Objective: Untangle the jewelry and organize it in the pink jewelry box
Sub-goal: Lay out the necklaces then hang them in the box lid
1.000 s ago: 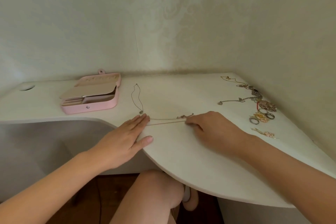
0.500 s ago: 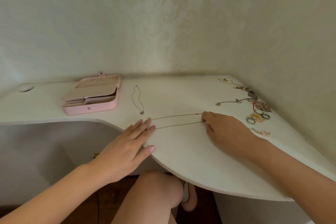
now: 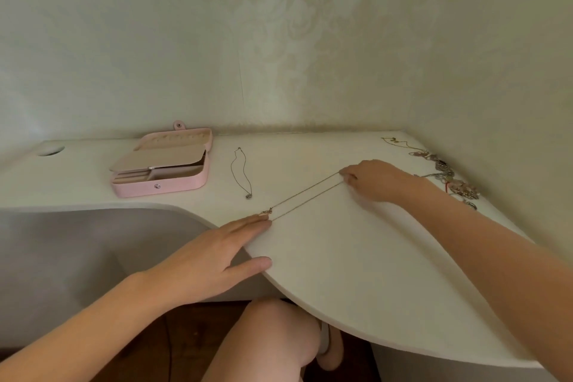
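Note:
A thin gold necklace (image 3: 305,196) lies stretched in two strands across the white desk (image 3: 356,273). My left hand (image 3: 210,260) lies flat at the desk's curved edge, its straight fingertips pressing the pendant end down. My right hand (image 3: 375,180) pinches the far end of the chain, fingers curled, close to the jewelry pile. The pink jewelry box (image 3: 164,163) stands open at the back left, its beige flap half raised over the compartments. A dark necklace (image 3: 242,172) with a small pendant lies loose between the box and the gold chain.
A tangled pile of chains, bracelets and rings (image 3: 446,174) runs along the right wall. A round cable hole (image 3: 51,150) sits at the desk's far left. My knee (image 3: 273,341) shows below the desk's cut-out edge. Walls close the desk at the back and right.
My right hand has drawn the chain's end farther right and back, pulling the necklace out long and straight. My left hand has stayed at the desk edge, holding the pendant end.

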`<state>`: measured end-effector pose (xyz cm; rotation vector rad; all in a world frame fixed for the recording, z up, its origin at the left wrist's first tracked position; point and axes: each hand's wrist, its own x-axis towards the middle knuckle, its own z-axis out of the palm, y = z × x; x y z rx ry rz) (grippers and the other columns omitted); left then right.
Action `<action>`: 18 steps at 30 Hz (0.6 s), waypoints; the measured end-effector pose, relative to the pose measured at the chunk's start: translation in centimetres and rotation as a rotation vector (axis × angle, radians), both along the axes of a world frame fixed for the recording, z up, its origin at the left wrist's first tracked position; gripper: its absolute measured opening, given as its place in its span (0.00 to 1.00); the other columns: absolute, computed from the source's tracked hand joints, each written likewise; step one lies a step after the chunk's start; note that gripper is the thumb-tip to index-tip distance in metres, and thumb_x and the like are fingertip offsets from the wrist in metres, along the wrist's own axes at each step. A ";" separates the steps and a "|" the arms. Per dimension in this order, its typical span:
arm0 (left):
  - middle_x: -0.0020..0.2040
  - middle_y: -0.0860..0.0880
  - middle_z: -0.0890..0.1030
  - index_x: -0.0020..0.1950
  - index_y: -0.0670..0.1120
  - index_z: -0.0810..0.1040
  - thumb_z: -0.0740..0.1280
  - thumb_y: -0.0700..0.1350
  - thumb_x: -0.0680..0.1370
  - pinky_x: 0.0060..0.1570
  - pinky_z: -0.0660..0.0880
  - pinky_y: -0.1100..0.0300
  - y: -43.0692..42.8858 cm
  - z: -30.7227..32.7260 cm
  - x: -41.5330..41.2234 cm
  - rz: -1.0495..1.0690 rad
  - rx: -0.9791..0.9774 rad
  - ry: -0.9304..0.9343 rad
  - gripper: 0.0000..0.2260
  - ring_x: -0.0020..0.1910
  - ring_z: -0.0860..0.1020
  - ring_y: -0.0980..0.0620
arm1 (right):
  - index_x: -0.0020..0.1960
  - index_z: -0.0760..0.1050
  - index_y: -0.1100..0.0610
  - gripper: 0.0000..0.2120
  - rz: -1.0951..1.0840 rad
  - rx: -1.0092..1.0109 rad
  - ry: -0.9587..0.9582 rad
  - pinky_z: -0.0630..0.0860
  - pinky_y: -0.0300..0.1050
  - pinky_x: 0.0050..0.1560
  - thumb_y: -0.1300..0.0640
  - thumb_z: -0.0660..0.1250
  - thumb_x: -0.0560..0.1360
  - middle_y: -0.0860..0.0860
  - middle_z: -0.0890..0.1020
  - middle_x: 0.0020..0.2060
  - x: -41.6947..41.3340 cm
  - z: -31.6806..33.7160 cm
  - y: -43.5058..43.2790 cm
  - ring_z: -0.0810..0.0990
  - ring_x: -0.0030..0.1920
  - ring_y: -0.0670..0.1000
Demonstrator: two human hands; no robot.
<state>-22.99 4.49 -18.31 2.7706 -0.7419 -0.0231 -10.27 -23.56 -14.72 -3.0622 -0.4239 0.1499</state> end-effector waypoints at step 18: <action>0.73 0.57 0.58 0.74 0.51 0.63 0.60 0.53 0.80 0.60 0.65 0.69 -1.4 1.6 9.7 0.054 -0.094 -0.105 0.23 0.60 0.72 0.57 | 0.74 0.61 0.47 0.24 0.095 0.178 0.158 0.59 0.48 0.71 0.61 0.52 0.80 0.51 0.64 0.73 15.0 -0.4 6.0 0.62 0.72 0.54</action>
